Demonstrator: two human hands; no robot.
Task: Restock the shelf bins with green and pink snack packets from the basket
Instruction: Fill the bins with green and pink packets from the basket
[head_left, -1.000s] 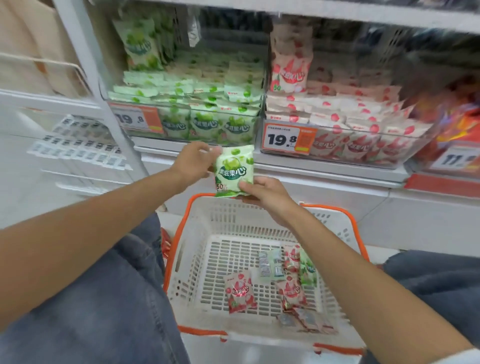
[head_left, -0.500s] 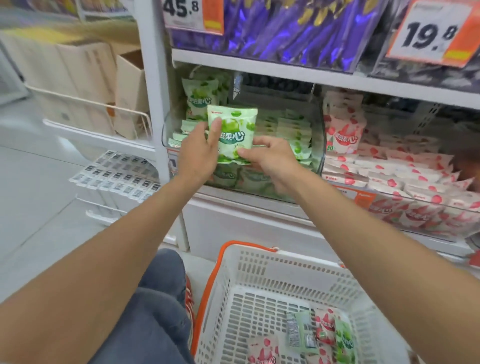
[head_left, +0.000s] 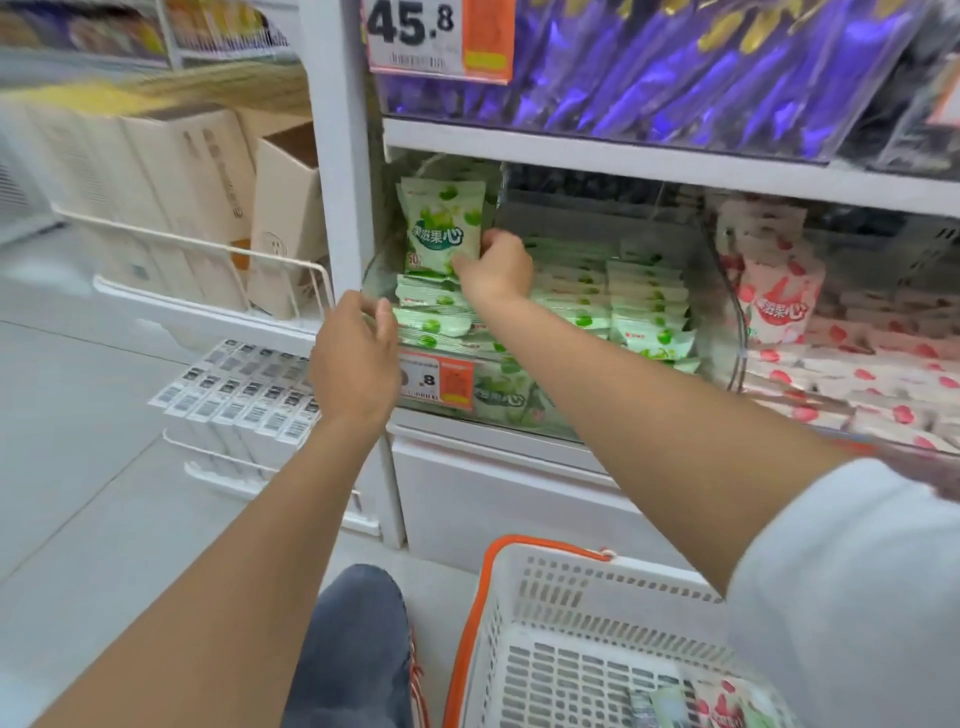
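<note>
Back-left corner of the green bin (head_left: 375, 283): white shelf post (head_left: 337, 182) hard on its left, upper shelf board (head_left: 623, 156) just over the packet top. Flat green stacks (head_left: 644, 301) fill the floor, free room only above them. One green packet (head_left: 441, 228) stands upright there, long axis vertical, print facing me. My right hand (head_left: 496, 270) pinches its lower right edge. My left hand (head_left: 356, 358), loosely curled and holding nothing, hangs by the bin's front-left corner, below the packet. Low right sits the basket (head_left: 571, 587); pink bin (head_left: 779, 312) beside the green one.
</note>
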